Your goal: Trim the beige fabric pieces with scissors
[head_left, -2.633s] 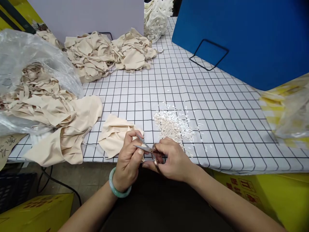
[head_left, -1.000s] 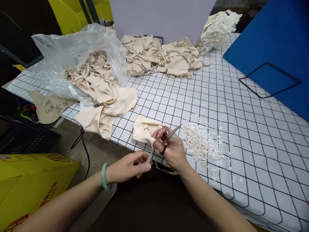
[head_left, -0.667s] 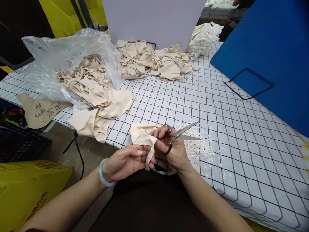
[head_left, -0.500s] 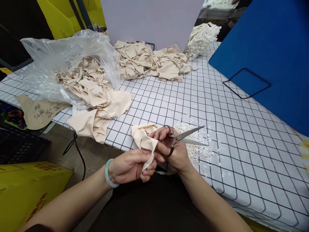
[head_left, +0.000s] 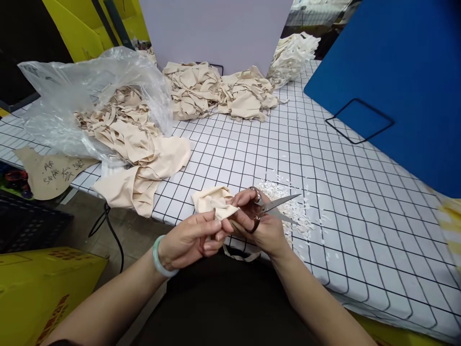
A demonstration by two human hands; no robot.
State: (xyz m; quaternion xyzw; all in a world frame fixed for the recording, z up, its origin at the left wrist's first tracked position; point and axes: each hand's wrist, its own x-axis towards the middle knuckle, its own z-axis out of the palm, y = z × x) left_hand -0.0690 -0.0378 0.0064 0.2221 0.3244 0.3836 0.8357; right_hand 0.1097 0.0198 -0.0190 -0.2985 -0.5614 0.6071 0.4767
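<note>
Between my two hands is a small cream fabric piece [head_left: 212, 198], folded and crumpled at the table's near edge. My left hand [head_left: 196, 238], with a pale green bangle on its wrist, pinches the near end of the fabric between thumb and fingers. In my right hand [head_left: 264, 228] is a pair of scissors [head_left: 275, 204], its handles looped over the fingers and its blades apart, pointing right. Fingers of my right hand also touch the fabric. Small white clippings [head_left: 298, 216] lie scattered under and beyond the blades.
At the left, a clear plastic bag [head_left: 97, 72] spills cream fabric pieces [head_left: 133, 139]. Two fabric heaps [head_left: 245, 96] stand at the back. A marked pattern piece [head_left: 50, 173] hangs over the left edge. A blue board [head_left: 396, 96] leans across the right of the checked table [head_left: 230, 149].
The strip end that hung over my left fingers is now gathered up between the fingertips. My left hand has shifted slightly left; the scissor blades stay apart. The view has shifted a little.
</note>
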